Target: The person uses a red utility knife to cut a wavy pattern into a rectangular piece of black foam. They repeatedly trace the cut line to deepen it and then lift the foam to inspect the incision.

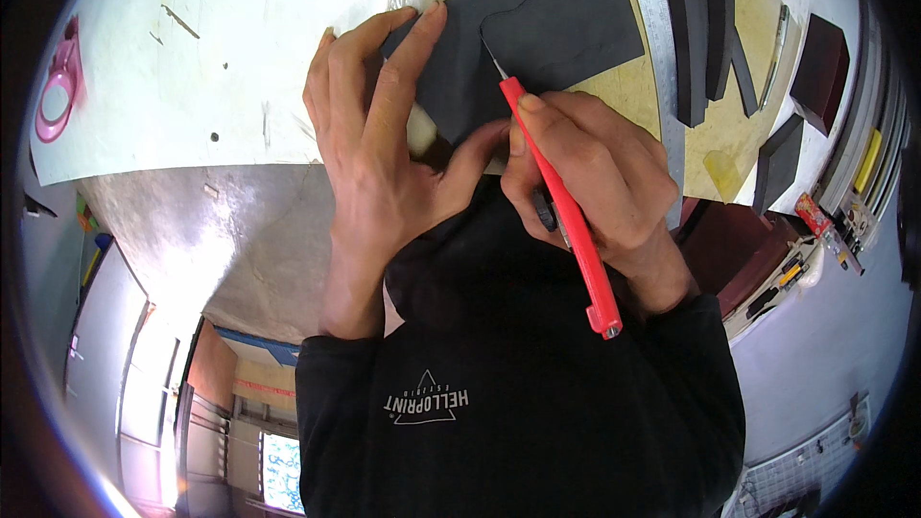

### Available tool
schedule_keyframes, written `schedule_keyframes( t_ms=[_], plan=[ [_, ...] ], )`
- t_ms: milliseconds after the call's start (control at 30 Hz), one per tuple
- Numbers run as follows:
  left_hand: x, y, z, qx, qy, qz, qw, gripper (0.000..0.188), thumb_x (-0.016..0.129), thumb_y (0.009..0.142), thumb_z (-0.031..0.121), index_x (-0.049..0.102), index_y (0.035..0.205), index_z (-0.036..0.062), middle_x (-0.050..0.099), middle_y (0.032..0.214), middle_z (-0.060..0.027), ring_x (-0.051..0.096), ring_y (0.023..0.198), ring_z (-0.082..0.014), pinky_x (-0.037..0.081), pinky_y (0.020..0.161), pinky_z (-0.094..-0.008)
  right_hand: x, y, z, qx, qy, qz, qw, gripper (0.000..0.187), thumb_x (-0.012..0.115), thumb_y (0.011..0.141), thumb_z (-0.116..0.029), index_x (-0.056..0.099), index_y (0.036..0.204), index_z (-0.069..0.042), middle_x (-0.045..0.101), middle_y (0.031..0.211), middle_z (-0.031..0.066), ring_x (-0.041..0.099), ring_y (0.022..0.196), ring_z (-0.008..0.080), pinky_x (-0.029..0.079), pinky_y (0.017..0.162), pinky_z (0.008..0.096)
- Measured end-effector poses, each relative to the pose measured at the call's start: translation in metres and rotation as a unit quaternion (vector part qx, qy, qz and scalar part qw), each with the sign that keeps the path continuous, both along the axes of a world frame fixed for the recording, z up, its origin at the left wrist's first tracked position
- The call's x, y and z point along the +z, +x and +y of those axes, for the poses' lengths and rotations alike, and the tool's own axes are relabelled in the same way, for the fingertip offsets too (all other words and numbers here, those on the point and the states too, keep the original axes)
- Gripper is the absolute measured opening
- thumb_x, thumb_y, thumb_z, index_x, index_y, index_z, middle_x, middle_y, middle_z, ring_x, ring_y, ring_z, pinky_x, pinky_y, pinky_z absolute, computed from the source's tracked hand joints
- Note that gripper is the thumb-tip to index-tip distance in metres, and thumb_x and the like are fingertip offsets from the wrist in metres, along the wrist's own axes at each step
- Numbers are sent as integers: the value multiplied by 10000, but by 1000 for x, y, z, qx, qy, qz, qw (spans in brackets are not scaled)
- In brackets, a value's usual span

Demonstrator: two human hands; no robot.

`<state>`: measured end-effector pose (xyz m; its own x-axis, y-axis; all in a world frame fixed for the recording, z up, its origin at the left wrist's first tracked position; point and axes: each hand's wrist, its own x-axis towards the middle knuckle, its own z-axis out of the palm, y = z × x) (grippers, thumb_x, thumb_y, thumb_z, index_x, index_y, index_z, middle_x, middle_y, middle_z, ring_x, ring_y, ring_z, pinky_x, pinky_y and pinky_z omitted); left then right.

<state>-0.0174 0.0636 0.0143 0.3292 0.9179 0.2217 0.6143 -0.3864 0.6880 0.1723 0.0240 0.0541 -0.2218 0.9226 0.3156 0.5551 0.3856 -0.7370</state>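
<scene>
A dark grey foam-like sheet (552, 14) lies on the table in front of me, a thin wavy cut line running across it. My right hand (600, 163) grips a red cutter knife (566, 197) like a pen. Its narrow blade tip touches the sheet at the near left end of the line. Spread over the sheet's left edge, my left hand (384, 125) has its fingers apart, fingertips on the sheet and thumb reaching toward the knife. The hands partly hide the sheet's near edge.
Right of the sheet lies a metal ruler (657, 48), then several dark strips (683, 38). Dark blocks (779, 163) stand near the table's right edge. A pink tape dispenser (62, 86) sits far left on the white surface (240, 29). Tools (791, 273) lie at the lower right.
</scene>
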Motion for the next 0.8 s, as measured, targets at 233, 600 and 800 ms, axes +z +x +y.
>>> schedule_keyframes(
  t_ms=[233, 600, 800],
  plan=[
    [-2, 0, 1, 6, 33, 25, 999, 794, 850, 595, 174, 674, 1364, 82, 636, 1297, -142, 578, 1176, -330, 440, 1035, -446, -3, 2, 4, 6, -6, 29, 1000, 412, 773, 703, 3, 654, 1085, 100, 638, 867, 171, 681, 695, 290, 562, 599, 349],
    [-4, 5, -3, 31, 65, 6, 997, 842, 906, 546, 199, 690, 1359, 155, 632, 1261, -106, 591, 1141, -314, 469, 991, -442, -5, 3, 15, 11, 88, -2, 996, 461, 817, 609, 67, 681, 1050, 49, 644, 786, 114, 672, 639, 247, 553, 595, 315],
    [-4, 3, -3, 34, 63, 2, 997, 844, 941, 542, 227, 691, 1344, 152, 632, 1222, -88, 591, 1105, -306, 475, 956, -438, 6, 4, 12, 10, 19, -13, 1000, 482, 806, 595, 94, 693, 1060, 29, 656, 758, 98, 688, 624, 195, 553, 612, 274]
  ],
)
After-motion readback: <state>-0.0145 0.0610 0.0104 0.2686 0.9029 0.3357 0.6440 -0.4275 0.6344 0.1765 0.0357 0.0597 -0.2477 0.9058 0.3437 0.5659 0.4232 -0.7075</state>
